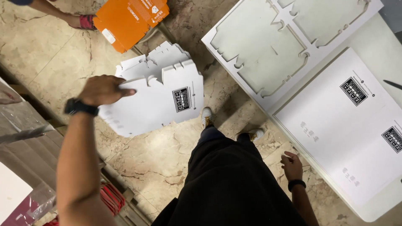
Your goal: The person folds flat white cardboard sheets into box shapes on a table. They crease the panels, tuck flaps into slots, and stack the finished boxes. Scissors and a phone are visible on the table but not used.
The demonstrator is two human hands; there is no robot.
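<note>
My left hand point(102, 90), with a black watch on the wrist, grips the edge of a stack of white die-cut cardboard blanks point(161, 98) held out over the stone floor. The blanks have notched edges and a small black printed square. My right hand point(292, 166), with a dark wristband, hangs by my side near the edge of the white table point(372, 209); its fingers are loosely curled and hold nothing. My dark trousers and light shoes show below.
On the table lie a large white sheet with cut-out shapes point(268, 46) and a stack of white printed sheets point(347, 125). Another person's arm point(63, 14) holds an orange box point(130, 19) at top left. Clear plastic wrapping point(21, 121) and red items point(111, 196) sit at left.
</note>
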